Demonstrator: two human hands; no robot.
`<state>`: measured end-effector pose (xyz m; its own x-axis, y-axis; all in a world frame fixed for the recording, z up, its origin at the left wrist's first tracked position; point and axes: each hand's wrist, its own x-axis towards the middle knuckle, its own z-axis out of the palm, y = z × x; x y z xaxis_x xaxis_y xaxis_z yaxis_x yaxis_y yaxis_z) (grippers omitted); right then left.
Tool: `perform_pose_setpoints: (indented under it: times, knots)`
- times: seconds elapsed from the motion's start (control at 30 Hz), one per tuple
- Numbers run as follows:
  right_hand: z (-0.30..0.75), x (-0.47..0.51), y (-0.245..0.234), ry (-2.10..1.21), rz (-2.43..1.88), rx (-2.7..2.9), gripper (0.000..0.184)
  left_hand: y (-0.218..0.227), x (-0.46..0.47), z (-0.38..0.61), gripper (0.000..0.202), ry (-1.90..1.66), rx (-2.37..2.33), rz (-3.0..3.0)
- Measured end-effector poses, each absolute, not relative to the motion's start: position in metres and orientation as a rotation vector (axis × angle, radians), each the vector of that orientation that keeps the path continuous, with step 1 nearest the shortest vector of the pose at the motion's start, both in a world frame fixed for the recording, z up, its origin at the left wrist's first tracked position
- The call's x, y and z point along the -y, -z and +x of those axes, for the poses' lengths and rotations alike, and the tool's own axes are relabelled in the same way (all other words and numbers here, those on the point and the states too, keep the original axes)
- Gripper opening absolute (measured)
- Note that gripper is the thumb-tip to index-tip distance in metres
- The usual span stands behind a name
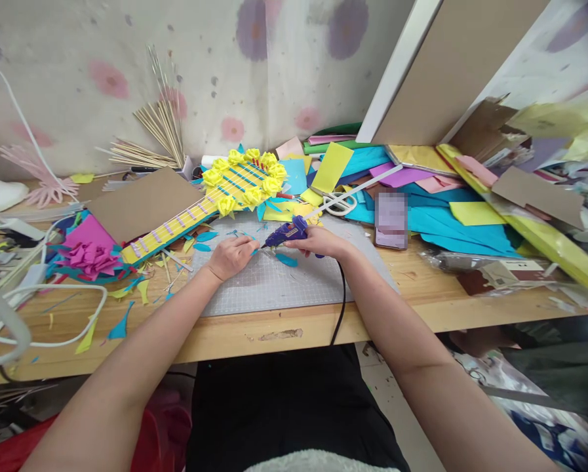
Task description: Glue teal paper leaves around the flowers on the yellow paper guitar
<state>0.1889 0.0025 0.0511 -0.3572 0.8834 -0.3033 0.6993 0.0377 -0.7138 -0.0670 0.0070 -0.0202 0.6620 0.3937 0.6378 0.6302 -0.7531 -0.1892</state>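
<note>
My right hand (318, 242) grips a purple-blue glue gun (286, 233), its nozzle pointing left toward my left hand. A black cord (341, 301) runs from the gun over the table's front edge. My left hand (231, 255) rests on the grey cutting mat (274, 282), fingers pinched on a small blue paper piece (254, 251) at the nozzle tip. Another blue paper petal (286, 259) lies on the mat under the gun. Behind them lies a yellow paper guitar (210, 200) with yellow roses round its body.
White scissors (340, 202) and a phone (391, 219) lie behind my right hand. Coloured paper sheets (436, 210) pile up at right, with cardboard boards (441, 72) leaning on the wall. A pink paper flower (91, 257), white cables and paper scraps crowd the left. Bamboo sticks (156, 141) stand at back.
</note>
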Motion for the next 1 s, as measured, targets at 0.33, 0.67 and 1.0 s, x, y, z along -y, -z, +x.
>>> perform_pose_setpoints:
  times: [0.33, 0.67, 1.0]
  knots:
    - [0.1894, -0.0041, -0.0490, -1.209, -1.629, 2.079, 0.040, 0.0193, -0.0066, -0.0651, 0.015, 0.834, 0.734, -2.417]
    - [0.1898, -0.0031, -0.0536, -1.193, -1.669, 2.097, 0.042, 0.0171, -0.0062, -0.0641, 0.017, 0.832, 0.744, -2.442]
    - [0.1908, -0.0045, -0.0524, -1.210, -1.643, 2.108, 0.041, 0.0150, -0.0063, -0.0624, 0.017, 0.871, 0.617, -2.351]
